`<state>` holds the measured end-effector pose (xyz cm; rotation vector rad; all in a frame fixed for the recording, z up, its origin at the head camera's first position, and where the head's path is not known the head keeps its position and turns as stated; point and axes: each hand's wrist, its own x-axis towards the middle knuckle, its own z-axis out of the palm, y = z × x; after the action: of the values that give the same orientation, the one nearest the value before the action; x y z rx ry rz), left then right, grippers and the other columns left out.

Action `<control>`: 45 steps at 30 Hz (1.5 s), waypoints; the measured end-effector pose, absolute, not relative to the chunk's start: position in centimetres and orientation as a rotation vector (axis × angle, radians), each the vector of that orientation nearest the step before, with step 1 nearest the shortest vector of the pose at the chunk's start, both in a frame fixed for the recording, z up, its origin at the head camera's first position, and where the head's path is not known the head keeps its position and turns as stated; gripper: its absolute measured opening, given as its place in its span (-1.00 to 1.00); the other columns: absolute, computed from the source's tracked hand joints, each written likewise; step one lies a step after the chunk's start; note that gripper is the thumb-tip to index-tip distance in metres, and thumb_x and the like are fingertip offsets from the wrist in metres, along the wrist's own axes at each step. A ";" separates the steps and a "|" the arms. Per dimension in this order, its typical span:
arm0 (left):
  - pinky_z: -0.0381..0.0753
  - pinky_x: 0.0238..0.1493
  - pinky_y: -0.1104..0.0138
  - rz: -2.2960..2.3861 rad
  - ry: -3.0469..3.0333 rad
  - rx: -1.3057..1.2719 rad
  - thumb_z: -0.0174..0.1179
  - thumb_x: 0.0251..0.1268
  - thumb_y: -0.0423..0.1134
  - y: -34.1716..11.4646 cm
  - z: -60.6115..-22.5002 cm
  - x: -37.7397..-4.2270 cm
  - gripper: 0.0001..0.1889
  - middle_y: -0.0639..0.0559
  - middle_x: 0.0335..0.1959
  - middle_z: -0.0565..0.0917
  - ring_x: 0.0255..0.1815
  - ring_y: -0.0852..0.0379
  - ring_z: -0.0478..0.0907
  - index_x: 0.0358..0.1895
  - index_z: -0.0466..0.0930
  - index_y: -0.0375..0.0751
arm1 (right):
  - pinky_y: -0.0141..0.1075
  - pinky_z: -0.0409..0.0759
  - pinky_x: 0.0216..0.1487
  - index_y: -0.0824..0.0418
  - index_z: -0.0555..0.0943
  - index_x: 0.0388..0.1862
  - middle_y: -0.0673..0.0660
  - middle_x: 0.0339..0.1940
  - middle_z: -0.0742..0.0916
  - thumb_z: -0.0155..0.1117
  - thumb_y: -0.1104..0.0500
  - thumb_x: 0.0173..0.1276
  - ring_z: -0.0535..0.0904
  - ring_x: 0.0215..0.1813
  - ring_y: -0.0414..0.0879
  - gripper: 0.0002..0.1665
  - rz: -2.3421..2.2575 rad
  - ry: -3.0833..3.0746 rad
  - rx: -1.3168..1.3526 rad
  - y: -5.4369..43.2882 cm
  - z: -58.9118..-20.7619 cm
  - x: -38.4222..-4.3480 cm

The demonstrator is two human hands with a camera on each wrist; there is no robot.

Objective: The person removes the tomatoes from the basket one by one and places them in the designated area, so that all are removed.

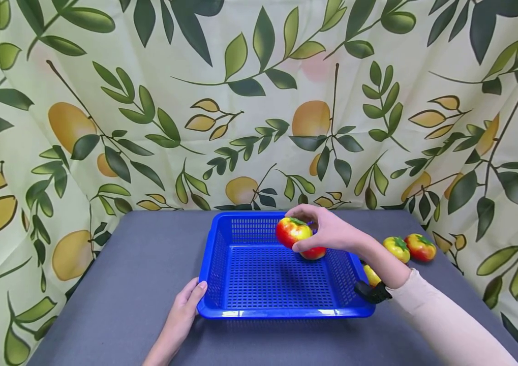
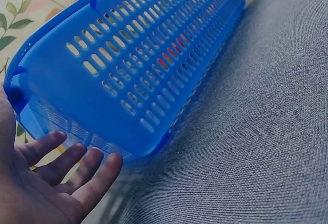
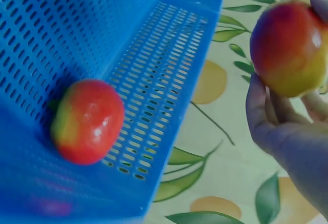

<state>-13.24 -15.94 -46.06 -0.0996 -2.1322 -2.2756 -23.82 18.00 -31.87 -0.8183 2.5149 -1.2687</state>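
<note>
My right hand (image 1: 329, 230) holds a red-and-yellow persimmon (image 1: 292, 232) with a green leafy top, raised over the right part of a blue plastic basket (image 1: 281, 313). Thumb and fingers grip the fruit's sides, as the right wrist view also shows. Below it, another persimmon (image 3: 88, 122) lies on the basket floor, partly hidden by the hand in the head view. At the basket's near left corner, my left hand (image 1: 184, 306) has its thumb on the rim. Its fingers (image 2: 95, 183) curve against the outside of the wall.
Right of the basket, two persimmons, one yellow (image 1: 396, 249) and one red (image 1: 420, 247), rest on the grey table (image 1: 149, 264). A yellow fruit (image 1: 371, 275) shows between the basket and my right forearm. A leaf-patterned cloth (image 1: 249, 127) hangs behind the table.
</note>
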 end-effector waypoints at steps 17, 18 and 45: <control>0.66 -0.22 0.25 -2.260 -2.154 -0.134 -0.09 0.58 -0.22 -16.0 -46.3 -13.5 -0.59 -0.43 -0.08 0.61 -0.20 -0.05 0.67 0.20 0.40 -0.54 | -0.15 0.59 -0.06 -0.03 0.39 0.37 0.07 0.21 0.55 0.47 0.00 0.23 0.52 0.14 0.04 -0.25 -1.435 2.883 -0.474 25.2 -31.1 -17.4; 0.66 -0.22 0.25 -2.259 -2.155 -0.133 -0.09 0.58 -0.22 -16.0 -46.3 -13.4 -0.59 -0.43 -0.08 0.61 -0.20 -0.05 0.67 0.21 0.40 -0.54 | -0.20 0.59 -0.07 -0.03 0.38 0.38 0.07 0.21 0.55 0.47 0.01 0.25 0.52 0.15 0.03 -0.25 -1.442 2.902 -0.443 25.8 -31.3 -17.0; 0.66 -0.20 0.24 -2.270 -2.144 -0.146 -0.09 0.58 -0.22 -16.1 -46.4 -13.6 -0.60 -0.43 -0.07 0.61 -0.18 -0.07 0.67 0.19 0.41 -0.53 | -0.56 0.45 -0.30 0.06 0.33 0.44 0.23 0.15 0.41 0.43 -0.03 0.28 0.39 -0.13 -0.26 -0.19 -1.563 2.978 0.401 39.2 -42.2 -15.2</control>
<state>-13.65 -16.05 -46.35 -0.1459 -2.1439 -2.2703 -15.17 39.20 -42.25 0.4006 2.9775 -1.5625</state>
